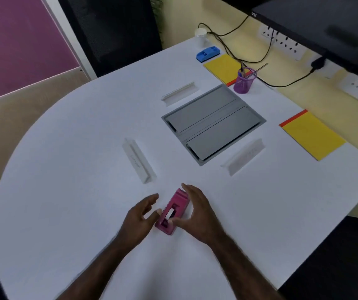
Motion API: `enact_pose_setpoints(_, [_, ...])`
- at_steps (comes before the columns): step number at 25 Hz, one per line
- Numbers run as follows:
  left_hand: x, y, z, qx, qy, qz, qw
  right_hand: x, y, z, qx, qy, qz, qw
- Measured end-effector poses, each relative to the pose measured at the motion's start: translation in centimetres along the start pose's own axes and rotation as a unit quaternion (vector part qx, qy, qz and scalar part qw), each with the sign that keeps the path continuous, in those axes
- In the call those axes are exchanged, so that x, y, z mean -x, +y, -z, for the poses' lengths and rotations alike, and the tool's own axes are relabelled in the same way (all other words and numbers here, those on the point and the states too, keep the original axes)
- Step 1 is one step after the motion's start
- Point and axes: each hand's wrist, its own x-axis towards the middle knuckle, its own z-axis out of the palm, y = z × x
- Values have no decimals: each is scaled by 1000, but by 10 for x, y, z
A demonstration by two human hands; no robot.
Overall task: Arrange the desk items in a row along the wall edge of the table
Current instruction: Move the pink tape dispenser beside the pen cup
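Some things look like they are already lined up by the wall on the far right side of the table point(87, 126). There is a paper cup point(200, 35), a blue duster point(208, 53), a yellow pad point(222, 67) and a purple pen pot point(243, 80). A second yellow pad point(313, 135) lies nearer, also close to the wall side.

More is left to do, I think. Three white name stands are in the middle of the table: one on the left point(139, 161), one far point(179, 93) and one on the right point(243, 156), around the grey cable box point(213, 122).

The pink duster point(172, 213) is at the near side, well apart from the wall. It lies flat on the table between both hands. The left hand point(140, 217) has loose, open fingers, and one fingertip seems to touch the duster's left side. The right hand point(196, 213) curves over the duster, its thumb on top and its fingers point(190, 190) past the far end, but the grip does not look tight yet.
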Motion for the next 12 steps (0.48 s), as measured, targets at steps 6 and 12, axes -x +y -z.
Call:
enact_pose_setpoints(6, [15,-39,-6,-102,-51,-11,993,11,10,-37,120,-19,8,993])
enact_pose_setpoints(12, [4,-47,-11,-118,-68,-48,990,-1,24,-44,84,-13,-1,996])
